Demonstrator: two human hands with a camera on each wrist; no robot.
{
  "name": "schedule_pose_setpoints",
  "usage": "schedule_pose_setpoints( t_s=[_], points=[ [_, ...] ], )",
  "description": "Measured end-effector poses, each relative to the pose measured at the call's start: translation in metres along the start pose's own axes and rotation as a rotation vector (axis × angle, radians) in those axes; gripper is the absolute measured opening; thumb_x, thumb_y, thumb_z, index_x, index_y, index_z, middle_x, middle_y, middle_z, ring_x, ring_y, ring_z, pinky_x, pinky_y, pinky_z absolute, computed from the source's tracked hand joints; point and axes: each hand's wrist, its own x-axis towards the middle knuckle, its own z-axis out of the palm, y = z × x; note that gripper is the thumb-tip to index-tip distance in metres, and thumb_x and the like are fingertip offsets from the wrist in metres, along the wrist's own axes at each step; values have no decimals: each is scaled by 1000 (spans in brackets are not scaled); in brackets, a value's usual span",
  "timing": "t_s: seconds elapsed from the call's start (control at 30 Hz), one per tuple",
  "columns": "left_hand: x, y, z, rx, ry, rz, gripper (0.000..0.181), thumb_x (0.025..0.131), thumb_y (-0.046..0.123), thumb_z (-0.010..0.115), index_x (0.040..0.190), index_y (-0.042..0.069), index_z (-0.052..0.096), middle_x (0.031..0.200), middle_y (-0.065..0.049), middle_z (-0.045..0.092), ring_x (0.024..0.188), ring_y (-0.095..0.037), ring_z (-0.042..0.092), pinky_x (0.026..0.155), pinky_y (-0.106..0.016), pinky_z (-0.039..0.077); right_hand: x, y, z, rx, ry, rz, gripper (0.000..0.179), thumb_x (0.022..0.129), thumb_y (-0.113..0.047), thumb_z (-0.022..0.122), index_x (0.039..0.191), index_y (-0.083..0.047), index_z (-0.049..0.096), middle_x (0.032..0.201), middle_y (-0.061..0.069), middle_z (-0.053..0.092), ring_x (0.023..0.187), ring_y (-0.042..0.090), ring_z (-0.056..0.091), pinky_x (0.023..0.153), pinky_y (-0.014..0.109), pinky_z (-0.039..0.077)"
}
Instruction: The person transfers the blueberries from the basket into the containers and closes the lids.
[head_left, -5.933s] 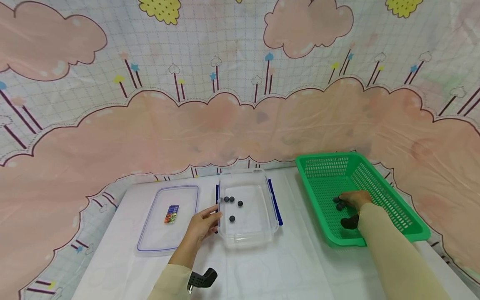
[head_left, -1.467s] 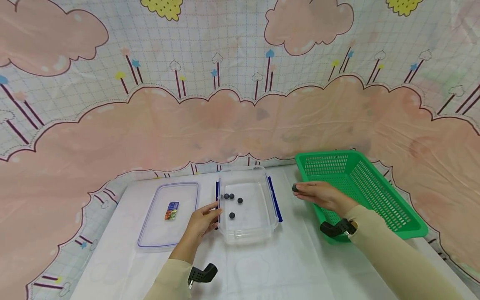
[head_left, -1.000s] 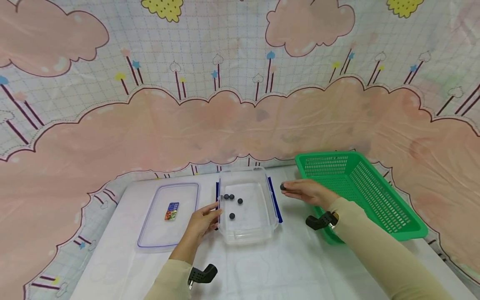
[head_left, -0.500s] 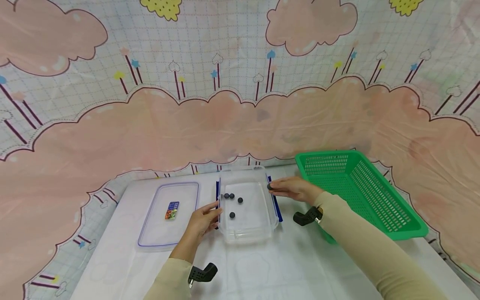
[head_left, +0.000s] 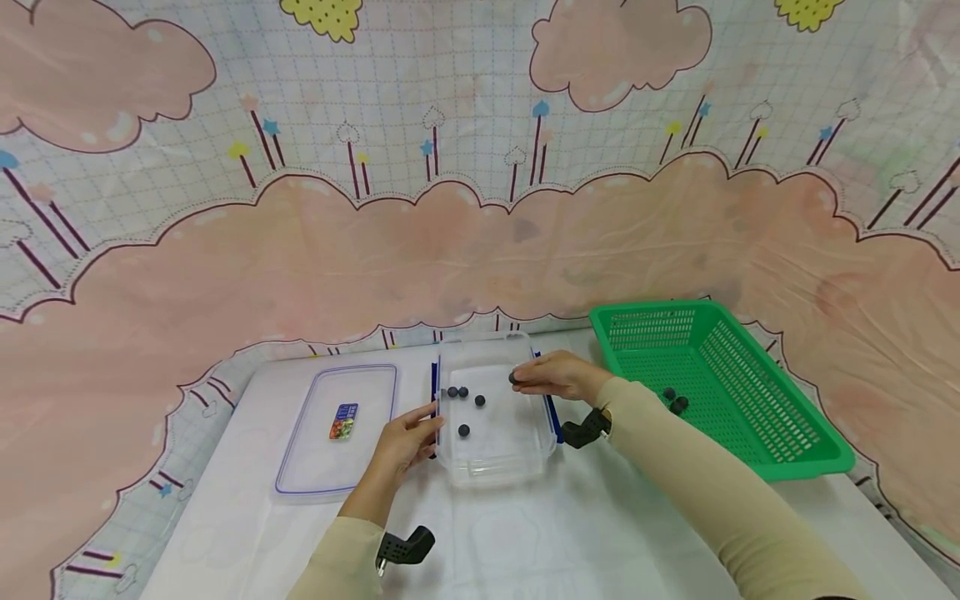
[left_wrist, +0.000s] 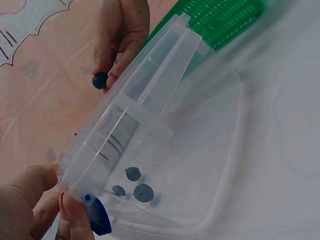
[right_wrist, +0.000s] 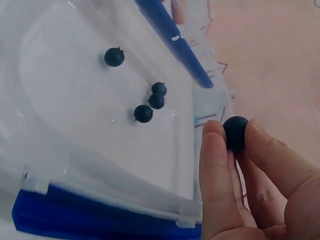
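Observation:
Between thumb and fingertips, my right hand (head_left: 562,377) pinches a dark blueberry (right_wrist: 235,133) above the right side of a clear plastic container (head_left: 513,442). Several more blueberries (right_wrist: 114,57) lie apart or in touching pairs on the container's floor. At the container's left side, my left hand (head_left: 405,442) grips the wall beside the blue latch (left_wrist: 100,220), thumb and fingers on the edge. A few blueberries (head_left: 678,405) sit in the green basket (head_left: 795,454) to the right, partly behind the right forearm.
To the left lies a clear lid (head_left: 307,458) with a blue seal and a colourful label (head_left: 343,422). Blue latches (head_left: 554,417) hang out at the container's sides. White cloth (head_left: 525,542) covers the table; a patterned curtain (head_left: 450,267) stands behind.
My right hand has lifted a blueberry from the green basket and moved left with it, past the container's right rim. My left hand keeps its place on the container.

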Motion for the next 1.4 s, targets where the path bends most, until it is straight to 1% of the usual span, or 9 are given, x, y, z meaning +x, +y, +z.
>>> schedule_pose_setpoints(
  t_s=[0.1,0.17,0.3,0.43,0.67,0.8,1.0,1.2,1.4],
  points=[
    [0,0,0,-3,-1,2,44,92,17,70,135,10,61,94,-5,59,76,-12,57,62,-18,53,6,-1,5,-30,6,-3,37,95,4,58,130,15,54,122,29,62,82,17,70,98,38,50],
    [-1,1,0,-8,-2,3,44,92,17,70,135,10,61,94,-5,58,76,-12,57,62,-17,53,9,-1,9,-32,20,-10,36,96,5,57,130,15,54,127,31,59,82,17,69,94,35,53],
    [0,0,0,-14,-5,5,44,93,16,69,135,9,61,93,-4,59,75,-11,57,62,-18,53,16,-1,16,-17,62,-16,35,95,6,57,129,15,55,120,27,65,81,17,69,87,32,57],
    [0,-1,0,-17,-5,6,44,92,16,70,135,9,61,93,-4,59,72,-9,56,61,-17,52,24,-1,23,-32,94,-6,34,94,5,60,127,13,58,118,26,66,80,18,69,91,35,55],
    [0,-2,1,-19,-14,17,44,92,16,70,135,9,61,93,-4,59,74,-10,57,61,-17,53,38,1,37,-142,168,-3,29,93,2,62,122,9,64,119,23,66,83,17,67,96,35,54],
    [0,-3,1,-23,-14,19,44,92,15,70,135,8,61,91,-4,60,71,-10,57,60,-17,53,44,4,45,-199,220,-14,28,93,0,64,120,7,67,115,21,69,82,15,66,91,32,56],
    [2,-2,2,-17,-8,18,44,92,16,70,135,9,61,93,-5,61,72,-10,58,61,-18,53,51,8,53,-217,267,-17,26,92,0,65,117,5,69,116,20,69,85,17,67,85,28,57],
    [3,-1,2,-15,3,18,44,92,15,70,134,10,61,90,-3,61,70,-10,58,59,-17,53,62,16,55,-303,310,4,23,91,-2,68,113,2,72,109,16,71,82,16,67,85,29,58],
    [1,-4,1,-11,6,14,44,92,15,70,134,9,61,90,-3,61,72,-12,59,60,-18,53,71,30,56,-384,332,60,23,90,-8,71,112,-4,74,102,10,74,77,13,66,84,28,56]
  ],
)
